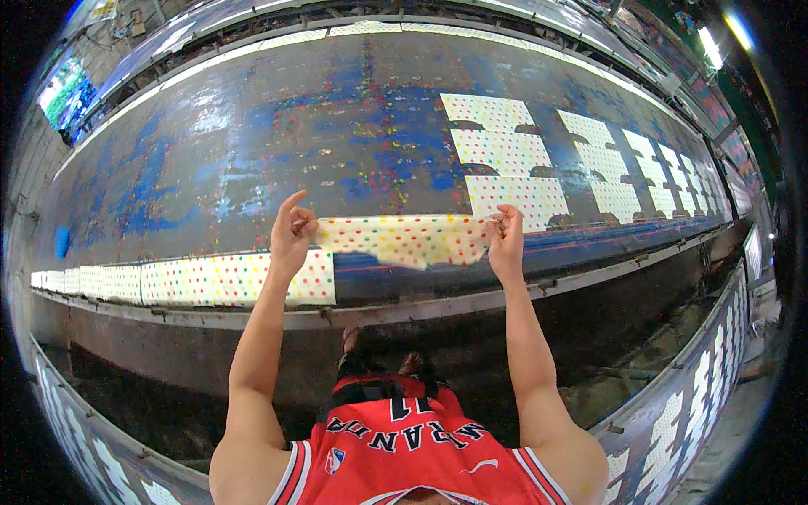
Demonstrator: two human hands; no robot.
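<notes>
Stretched between my two hands is a cream fabric piece (404,238) with red, yellow and green dots; its lower edge hangs loose and looks blurred. My left hand (292,236) pinches its left corner, the index finger raised. At the opposite corner, my right hand (506,240) pinches the cloth with bent fingers. Both hands are above the near side of a long, paint-stained table (278,160). Below my left hand a row of dotted fabric strips (202,280) lies along the near edge. Just beyond my right hand lies a dotted fabric panel (505,151) with curved dark notches.
Several more notched fabric panels (602,164) lie flat toward the table's right end. A metal rail (404,313) runs along the near edge. Pale strips (366,29) line the far edge. A small blue object (61,241) sits at the left. Behind me another table (673,412) holds white pieces.
</notes>
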